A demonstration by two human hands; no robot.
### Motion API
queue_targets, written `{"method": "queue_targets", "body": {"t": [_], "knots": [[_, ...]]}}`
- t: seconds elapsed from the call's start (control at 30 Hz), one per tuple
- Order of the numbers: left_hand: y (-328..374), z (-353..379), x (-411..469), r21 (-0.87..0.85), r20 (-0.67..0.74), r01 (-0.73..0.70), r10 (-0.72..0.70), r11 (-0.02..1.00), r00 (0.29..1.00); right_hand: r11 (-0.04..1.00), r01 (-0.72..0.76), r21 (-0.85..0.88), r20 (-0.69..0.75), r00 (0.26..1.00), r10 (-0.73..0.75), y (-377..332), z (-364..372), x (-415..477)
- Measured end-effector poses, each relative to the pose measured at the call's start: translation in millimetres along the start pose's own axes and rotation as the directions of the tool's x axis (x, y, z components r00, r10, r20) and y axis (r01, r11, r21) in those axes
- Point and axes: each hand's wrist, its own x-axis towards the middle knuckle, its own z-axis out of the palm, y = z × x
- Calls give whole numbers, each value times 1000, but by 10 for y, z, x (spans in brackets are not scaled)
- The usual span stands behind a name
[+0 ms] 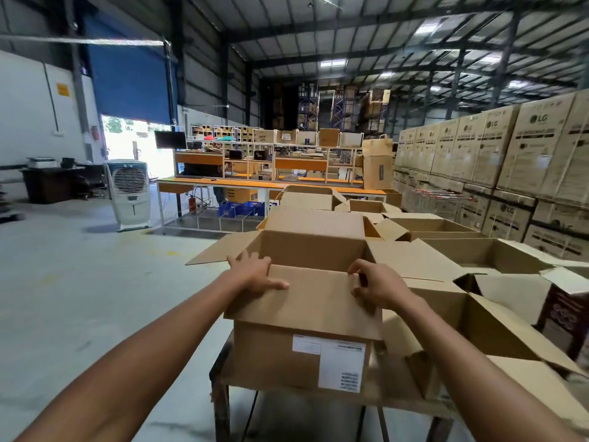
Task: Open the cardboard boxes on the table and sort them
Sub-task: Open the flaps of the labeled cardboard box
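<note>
The nearest cardboard box (302, 355), brown with white shipping labels (341, 362) on its front, stands upright on the table (382, 400), top open, near flap raised. More open cardboard boxes (490, 253) crowd behind and right of it.

Label (341, 365) print on the box (267, 355) too blurred to read; table (221, 409) legs cut off below
</note>
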Motion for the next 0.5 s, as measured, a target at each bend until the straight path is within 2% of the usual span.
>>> {"method": "queue_targets", "body": {"t": [0.07,0.13,0.23,0.33,0.43,0.5], "knots": [[8,48,1,19,-32,-14,15,1000,999,999,-1,-35,-52,999,-1,10,36,16],[-18,-43,73,39,24,-19,18,999,1000,1000,2,8,-48,999,-2,13,-18,66],[-86,-234,241,-130,134,-31,49,991,990,996,36,85,-22,999,-34,5,-130,205],[-122,-349,492,-220,57,-76,90,973,994,996,48,81,-63,997,-43,43,-182,467],[-70,-431,871,-158,-42,-108,103,982,994,999,29,22,-65,998,-28,148,-187,842],[-32,-471,1171,-101,-59,-105,99,989,993,1000,8,9,-32,999,-7,219,-194,1124]]}}
